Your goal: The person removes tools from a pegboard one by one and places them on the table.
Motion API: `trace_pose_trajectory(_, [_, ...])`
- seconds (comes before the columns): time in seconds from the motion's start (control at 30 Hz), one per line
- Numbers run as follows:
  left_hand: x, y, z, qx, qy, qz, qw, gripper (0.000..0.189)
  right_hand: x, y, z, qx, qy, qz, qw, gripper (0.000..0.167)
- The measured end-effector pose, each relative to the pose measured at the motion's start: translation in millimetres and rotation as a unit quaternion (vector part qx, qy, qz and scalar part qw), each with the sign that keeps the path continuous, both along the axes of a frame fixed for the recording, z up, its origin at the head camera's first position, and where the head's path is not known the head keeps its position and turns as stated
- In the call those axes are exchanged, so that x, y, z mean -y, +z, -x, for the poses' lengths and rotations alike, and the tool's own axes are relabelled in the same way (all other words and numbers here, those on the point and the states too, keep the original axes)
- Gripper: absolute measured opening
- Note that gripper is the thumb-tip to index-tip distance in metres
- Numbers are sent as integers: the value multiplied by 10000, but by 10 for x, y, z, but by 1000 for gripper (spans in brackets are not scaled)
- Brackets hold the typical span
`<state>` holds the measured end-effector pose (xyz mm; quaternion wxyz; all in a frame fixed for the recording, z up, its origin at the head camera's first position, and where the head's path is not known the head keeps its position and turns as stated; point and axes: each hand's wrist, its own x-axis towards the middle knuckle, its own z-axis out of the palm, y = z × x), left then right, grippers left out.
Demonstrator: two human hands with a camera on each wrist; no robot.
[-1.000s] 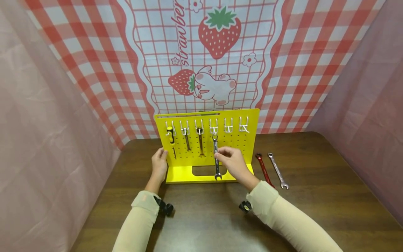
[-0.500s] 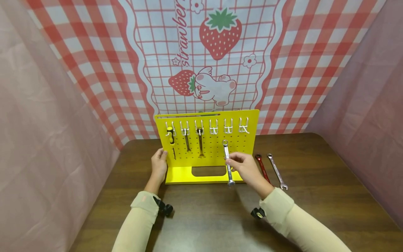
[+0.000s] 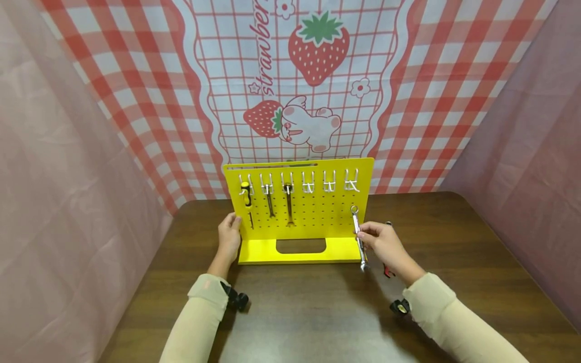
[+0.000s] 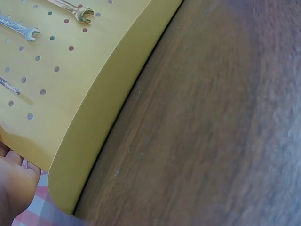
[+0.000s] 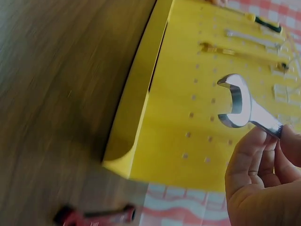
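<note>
A silver combination wrench [image 3: 356, 222] stands nearly upright in front of the right end of a yellow pegboard [image 3: 338, 249]. My right hand [image 3: 383, 246] pinches it mid-shank, thumb against fingers; its open end [image 5: 245, 110] shows large in the right wrist view. My left hand [image 3: 229, 238] grips the board's left edge, some fingertips hidden behind it in the left wrist view. On the board's left hooks hang a yellow-black screwdriver [image 3: 246, 195], a small wrench [image 3: 270, 205] and a longer wrench [image 3: 289, 207]. The three hooks further right, such as the middle one [image 3: 329, 184], carry nothing.
On the brown table [image 3: 295, 307], right of the board, lies a red wrench [image 3: 388, 271], mostly behind my right hand. Only the ring end of another silver wrench [image 3: 389, 223] peeks out there. A red-and-white checked cloth [image 3: 417, 101] hangs behind.
My right hand has carried the silver wrench away from below the fourth hook, rightward to the board's right end. It now covers most of the tabletop wrenches. The left hand has stayed put.
</note>
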<state>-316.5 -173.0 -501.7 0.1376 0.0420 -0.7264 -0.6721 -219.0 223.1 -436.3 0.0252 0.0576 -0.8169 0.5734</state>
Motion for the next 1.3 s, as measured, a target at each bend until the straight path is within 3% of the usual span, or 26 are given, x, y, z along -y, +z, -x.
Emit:
trace_pose_trajectory(0.13, [9,-7,6,44,-36,-35,10000,27,-169,-3,9,-77,-150,-206,9996,18])
trace_pose_trajectory(0.47, [-4,-3,-2,46,-105,-115,9999,28,-595,-50,81,232,-359,-863,9954,23])
trace_pose_trajectory(0.83, [29,-27,17,60,-113,-101,9999,30,-1040,-210,264,675,-763,-1169,9879,28])
trace_pose_trajectory(1.0, [32,-18,12,-29,-93,-36,9999,28,-1242,-293,334,653,-903,-1835,9767,27])
trace_pose_trajectory(1.1, [24,2,9,-74,-101,9,9999,29,-1338,-335,357,549,-951,-2391,9648,25])
trace_pose_trajectory(1.3, [30,7,2,29,-97,56,9999,28,-1435,-429,402,733,-873,-2750,9547,21])
